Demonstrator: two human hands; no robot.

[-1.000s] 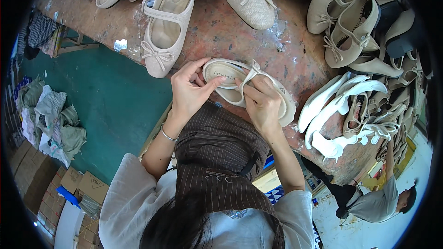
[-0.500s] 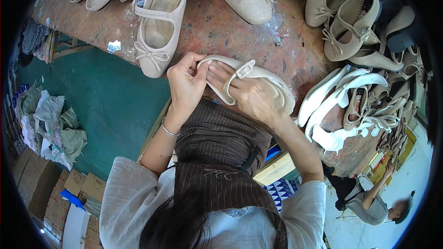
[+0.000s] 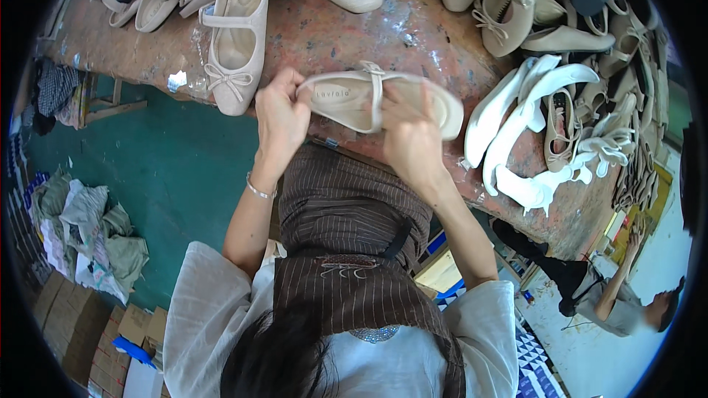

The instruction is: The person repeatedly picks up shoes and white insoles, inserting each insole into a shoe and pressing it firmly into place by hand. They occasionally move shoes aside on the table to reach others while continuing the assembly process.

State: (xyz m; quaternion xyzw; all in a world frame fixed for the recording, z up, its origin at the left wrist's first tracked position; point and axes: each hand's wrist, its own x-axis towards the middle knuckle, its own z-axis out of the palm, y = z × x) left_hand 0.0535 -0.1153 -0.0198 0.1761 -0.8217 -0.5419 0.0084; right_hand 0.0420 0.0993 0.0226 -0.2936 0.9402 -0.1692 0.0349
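My left hand (image 3: 280, 119) pinches the shoe (image 3: 369, 99) at its heel end, wrist bent up. My right hand (image 3: 410, 140) grips its middle, fingers curled beneath the strap (image 3: 376, 88).

A smooth, matt leather-like cream shoe (image 3: 380, 99) lies over a rough, paint-stained worktable (image 3: 413, 29).

Brown cardboard boxes (image 3: 70, 317) stacked at lower left, on floor beside green mat. Flattened tan carton flaps (image 3: 144, 322) just right of them, blue piece (image 3: 133, 348) lying beside. White box (image 3: 144, 382) at bottom edge, partly cut off. Printed insole label inside shoe (image 3: 346, 96) held by both hands: small dark mark on cream lining. Same label mark in shoe (image 3: 240, 26) on tabletop. No screens, no signs.
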